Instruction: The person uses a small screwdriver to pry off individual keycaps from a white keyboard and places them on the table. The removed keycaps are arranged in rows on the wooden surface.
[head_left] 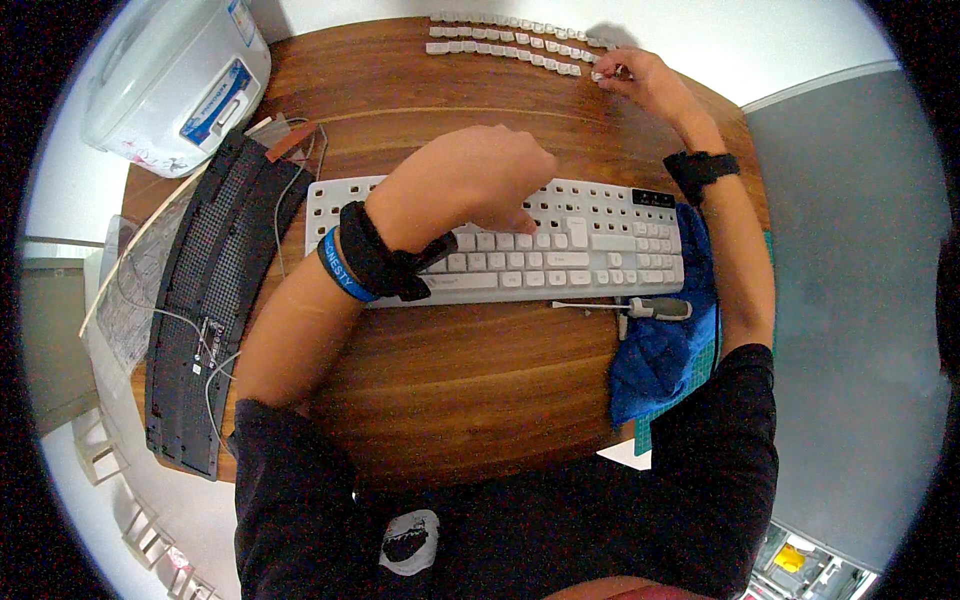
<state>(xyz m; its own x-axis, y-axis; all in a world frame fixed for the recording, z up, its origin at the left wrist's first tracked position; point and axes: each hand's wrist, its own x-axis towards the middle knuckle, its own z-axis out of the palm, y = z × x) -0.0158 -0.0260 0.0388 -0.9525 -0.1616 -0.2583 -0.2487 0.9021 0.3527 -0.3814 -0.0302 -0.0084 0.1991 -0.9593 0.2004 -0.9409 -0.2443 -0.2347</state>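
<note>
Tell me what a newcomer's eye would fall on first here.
Probably the white keyboard in the middle of the wooden table, its upper rows largely without keycaps, with the left hand over it. Next, likely, the three lines of loose white keycaps at the far edge, with the right hand at their right end. The bright blue cloth at the keyboard's lower right also stands out.

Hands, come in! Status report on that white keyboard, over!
Left hand over white keyboard; right hand at a keycap beside the far rows. Keyboard: many upper keycaps off, lower keycaps on. Left hand hides part; screwdriver lies along near edge.
</note>
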